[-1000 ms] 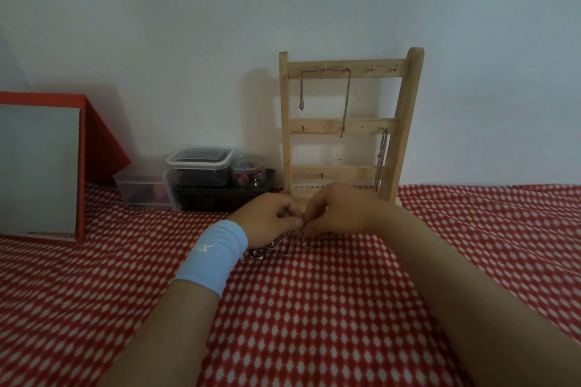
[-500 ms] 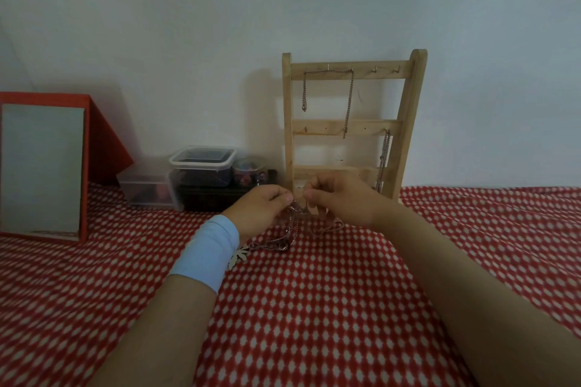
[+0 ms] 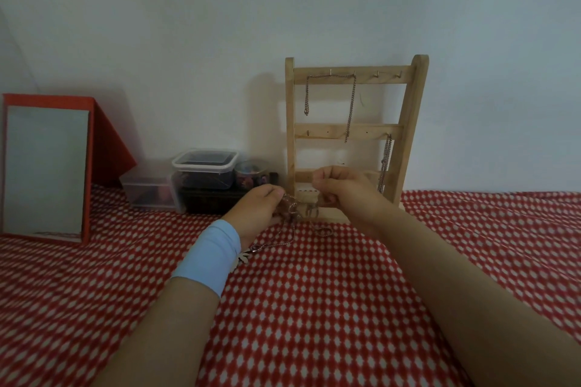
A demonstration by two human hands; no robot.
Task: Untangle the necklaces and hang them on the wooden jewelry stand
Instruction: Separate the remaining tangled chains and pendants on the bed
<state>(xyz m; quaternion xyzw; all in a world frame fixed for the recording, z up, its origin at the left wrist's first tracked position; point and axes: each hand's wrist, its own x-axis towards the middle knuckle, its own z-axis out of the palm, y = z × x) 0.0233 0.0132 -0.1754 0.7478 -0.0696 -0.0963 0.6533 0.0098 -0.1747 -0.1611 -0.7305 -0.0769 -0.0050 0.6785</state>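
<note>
The left hand point(image 3: 256, 212) and the right hand point(image 3: 347, 195) are raised just above the red-and-white cloth point(image 3: 314, 308), near its far edge, with a narrow gap between them. Both have their fingers curled, and each pinches a part of the tangled necklaces point(image 3: 297, 210), which hang as a knotted clump between the two sets of fingertips. From the clump thin chains trail down onto the cloth. One of them runs back towards the left wrist, where a pale leaf-shaped pendant point(image 3: 242, 258) lies just beside a light blue wristband point(image 3: 209, 256).

Right behind the hands, the wooden jewelry stand point(image 3: 415, 122) stands upright at the far edge of the cloth, against the white wall. A draped chain point(image 3: 350, 110) hangs from the hooks of its top rail, both ends dangling free. A second chain point(image 3: 385, 163) hangs from the right end of the middle rail.

Left of the stand, along the same far edge, sit a lidded clear container point(image 3: 204, 162) on a dark box point(image 3: 207, 199), a small round tin point(image 3: 251, 170) and a low clear tub point(image 3: 147, 192). A red-framed mirror point(image 3: 47, 166) leans at the far left corner.
</note>
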